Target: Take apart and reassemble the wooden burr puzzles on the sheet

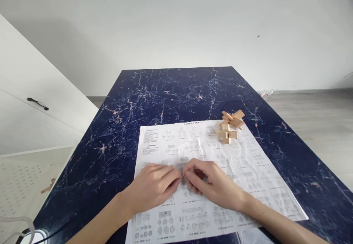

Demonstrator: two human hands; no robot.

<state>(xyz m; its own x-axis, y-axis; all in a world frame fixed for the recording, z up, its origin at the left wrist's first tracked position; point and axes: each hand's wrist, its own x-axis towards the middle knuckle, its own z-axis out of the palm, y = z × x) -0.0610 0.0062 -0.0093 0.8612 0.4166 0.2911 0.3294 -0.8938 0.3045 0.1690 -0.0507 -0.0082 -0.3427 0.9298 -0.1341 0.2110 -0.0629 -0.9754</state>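
A large white instruction sheet printed with small puzzle diagrams lies on a dark blue marble-patterned table. Both hands rest on the sheet's middle with fingertips meeting. My left hand lies palm down, its fingers together and stretched toward the right. My right hand has its fingers curled, the tips touching the paper beside the left fingertips. Nothing shows between the fingers. A wooden interlocking puzzle of pale blocks sits on the sheet's far right corner, well away from both hands.
A white cabinet with a black handle stands to the left of the table. A white wall is behind it, grey floor to the right. A small wooden piece lies on the floor at the left.
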